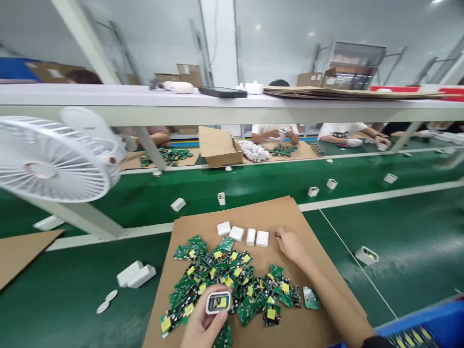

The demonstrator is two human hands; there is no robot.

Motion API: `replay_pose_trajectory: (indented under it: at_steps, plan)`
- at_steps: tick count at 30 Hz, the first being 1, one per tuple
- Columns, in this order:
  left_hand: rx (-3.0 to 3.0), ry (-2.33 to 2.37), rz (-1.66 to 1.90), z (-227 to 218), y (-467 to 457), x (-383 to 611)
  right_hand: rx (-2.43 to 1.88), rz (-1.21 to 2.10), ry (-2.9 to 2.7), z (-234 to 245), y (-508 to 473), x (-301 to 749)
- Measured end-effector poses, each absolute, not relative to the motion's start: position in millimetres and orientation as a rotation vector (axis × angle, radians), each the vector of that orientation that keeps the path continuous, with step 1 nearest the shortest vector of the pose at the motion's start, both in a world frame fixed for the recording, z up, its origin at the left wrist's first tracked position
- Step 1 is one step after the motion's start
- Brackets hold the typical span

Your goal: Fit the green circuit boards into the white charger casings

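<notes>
My left hand (202, 325) is closed around a white charger shell (218, 302) with a green circuit board seated inside it, held low over a pile of green circuit boards (235, 282). The pile lies on a brown cardboard sheet (311, 227). My right hand (290, 244) reaches forward across the cardboard, fingers curled loosely, fingertips resting just right of a row of several white shells (243, 234). Whether those fingers pinch anything I cannot make out.
A white fan (54, 159) stands at the left on a frame leg. Green conveyor belts (398, 232) carry scattered white shells (367, 255). Two white housings (136, 274) lie left of the cardboard. A blue bin (427, 324) sits at bottom right. Other people work across the belt beside a cardboard box (219, 145).
</notes>
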State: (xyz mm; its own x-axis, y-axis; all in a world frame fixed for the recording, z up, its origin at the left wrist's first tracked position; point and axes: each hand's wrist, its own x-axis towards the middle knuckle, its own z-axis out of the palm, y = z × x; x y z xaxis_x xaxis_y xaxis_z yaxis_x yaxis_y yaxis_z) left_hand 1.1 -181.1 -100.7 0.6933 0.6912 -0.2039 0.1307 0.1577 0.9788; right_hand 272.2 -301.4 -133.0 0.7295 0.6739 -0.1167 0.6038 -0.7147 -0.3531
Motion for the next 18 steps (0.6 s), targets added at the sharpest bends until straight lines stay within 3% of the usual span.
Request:
replay_pose_trajectory:
  at_steps: [7, 12, 18]
  plan:
    - [1.394, 0.644, 0.523, -102.6, -165.6, 12.6, -2.68, 0.447, -1.188, -130.9, -308.7, 281.2]
    - [1.729, 0.542, 0.57, -88.7, -148.0, 5.0, -2.694, 0.465, -1.37, -116.8, -291.2, 284.7]
    - [1.863, 0.554, 0.517, -90.9, -142.9, -21.3, -2.701, 0.329, -1.618, -69.7, -182.4, 297.8]
